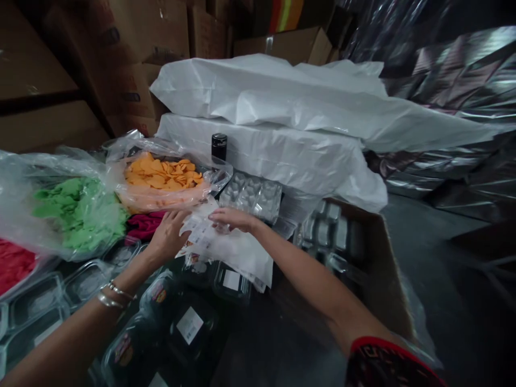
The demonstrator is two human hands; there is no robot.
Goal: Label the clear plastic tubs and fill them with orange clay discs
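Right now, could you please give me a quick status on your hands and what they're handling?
Left hand and right hand both on the sheets of labels. Sheets lie over clear lidded containers. Bag of orange chips close behind.

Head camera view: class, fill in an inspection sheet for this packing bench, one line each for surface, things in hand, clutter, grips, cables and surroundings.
Surface: work surface almost wholly covered; hardly any bare part shows.
Things in hand: stack of white label sheets, touched by both hands.
Clutter: bag of orange crisps; bag of green pieces; red pieces at the left edge; clear lidded trays, some labelled; empty clear tray stack; black bottle cap.
Grips: left hand fingers on the sheets' left edge; right hand flat on top; bangles on the left wrist.
Cables: nothing seen.
Surroundings: white plastic sheeting over a block; cardboard boxes behind; open carton at right; silvery wrap.
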